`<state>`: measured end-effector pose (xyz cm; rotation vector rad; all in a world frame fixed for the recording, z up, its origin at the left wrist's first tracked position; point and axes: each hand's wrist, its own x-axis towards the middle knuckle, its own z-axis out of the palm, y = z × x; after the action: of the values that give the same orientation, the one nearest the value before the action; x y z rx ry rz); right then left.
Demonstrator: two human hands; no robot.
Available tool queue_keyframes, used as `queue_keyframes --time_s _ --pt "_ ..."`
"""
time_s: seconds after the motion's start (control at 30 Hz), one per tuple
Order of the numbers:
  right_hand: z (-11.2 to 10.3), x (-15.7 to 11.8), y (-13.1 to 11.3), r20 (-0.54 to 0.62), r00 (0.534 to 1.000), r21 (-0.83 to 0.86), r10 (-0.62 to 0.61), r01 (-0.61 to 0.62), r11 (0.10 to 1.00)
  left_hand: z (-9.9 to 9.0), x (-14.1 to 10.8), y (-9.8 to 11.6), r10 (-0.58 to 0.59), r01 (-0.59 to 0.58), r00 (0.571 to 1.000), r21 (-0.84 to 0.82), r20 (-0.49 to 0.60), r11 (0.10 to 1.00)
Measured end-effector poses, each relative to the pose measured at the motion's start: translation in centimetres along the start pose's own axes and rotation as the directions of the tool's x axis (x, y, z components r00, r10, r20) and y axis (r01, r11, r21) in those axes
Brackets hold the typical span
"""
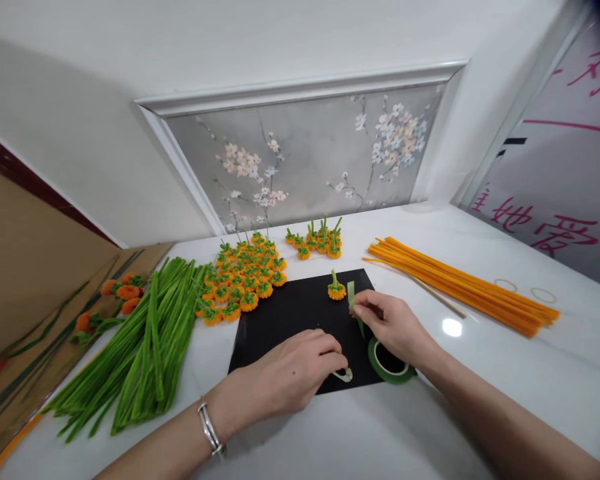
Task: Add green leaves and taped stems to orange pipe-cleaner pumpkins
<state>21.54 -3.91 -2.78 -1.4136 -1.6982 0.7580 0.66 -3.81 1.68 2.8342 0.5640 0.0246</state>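
Note:
My right hand pinches the free end of a pale green strip of floral tape between thumb and fingertips. The strip runs down toward a green tape roll with a white core, at the right edge of a black mat. Low over the mat, my left hand has curled fingers on a small pale tool with a rounded end; most of it is hidden under them. Just beyond my right fingertips, a small orange pumpkin-like pipe-cleaner piece with a green stem stands upright on the mat.
Many similar orange-and-green pieces cluster left of the mat, with a smaller group behind it. Green pipe cleaners lie at left, orange ones at right beside a thin stick. Cardboard borders the left side.

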Motion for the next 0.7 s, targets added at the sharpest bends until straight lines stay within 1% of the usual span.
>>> queue_keyframes --time_s 0.1,0.23,0.3,0.37,0.4,0.43,0.47,0.5,0.53,0.57,0.63,0.7 --pt "0.0 0.3 0.6 -0.034 0.999 -0.119 -0.020 0.016 0.993 0.0 -0.2 0.3 0.022 -0.022 1.000 0.036 0.011 0.999" --pt "0.3 0.5 1.0 -0.016 0.998 -0.262 -0.067 0.061 0.963 0.0 -0.2 0.6 0.032 -0.033 0.999 0.054 0.020 0.998" --pt "0.1 0.4 0.5 -0.067 0.995 -0.315 -0.080 0.055 0.947 -0.1 -0.1 0.8 0.037 -0.037 0.999 0.048 0.005 0.998" --pt "-0.6 0.0 -0.4 -0.144 0.986 -0.308 -0.079 0.031 0.951 -0.5 0.0 0.9 0.037 -0.035 0.999 0.042 -0.028 0.998" --pt "-1.0 -0.2 -1.0 -0.147 0.988 -0.243 -0.055 0.018 0.970 -0.7 0.1 0.9 0.034 -0.031 0.998 0.045 -0.052 0.998" --pt "-1.4 -0.4 -1.5 -0.086 0.996 -0.131 -0.011 0.000 0.991 -0.9 0.2 0.9 0.029 -0.025 0.996 0.051 -0.080 0.998" --pt "-1.7 -0.6 -2.1 0.039 0.999 0.011 0.033 -0.033 0.999 -1.1 0.3 0.8 0.026 -0.021 0.994 0.054 -0.108 0.998" --pt "-2.1 -0.8 -2.5 0.160 0.985 0.139 0.058 -0.080 0.987 -1.3 0.5 0.8 0.025 -0.018 0.990 0.051 -0.135 0.999" --pt "-2.3 -1.0 -2.8 0.264 0.962 0.223 0.066 -0.127 0.967 -1.4 0.8 0.7 0.022 -0.016 0.986 0.040 -0.164 0.999" --pt "-2.5 -1.1 -3.0 0.326 0.943 0.287 0.065 -0.164 0.944 -1.4 1.0 0.6 0.019 -0.015 0.982 0.023 -0.190 1.000" --pt "-2.6 -1.1 -3.1 0.376 0.925 0.377 0.055 -0.207 0.903 -1.3 1.6 0.5 0.010 -0.011 0.972 -0.003 -0.236 1.000" --pt "-2.7 -0.9 -2.6 0.392 0.918 0.419 0.049 -0.226 0.879 -1.1 2.3 0.4 0.011 -0.010 0.965 0.005 -0.260 1.000"
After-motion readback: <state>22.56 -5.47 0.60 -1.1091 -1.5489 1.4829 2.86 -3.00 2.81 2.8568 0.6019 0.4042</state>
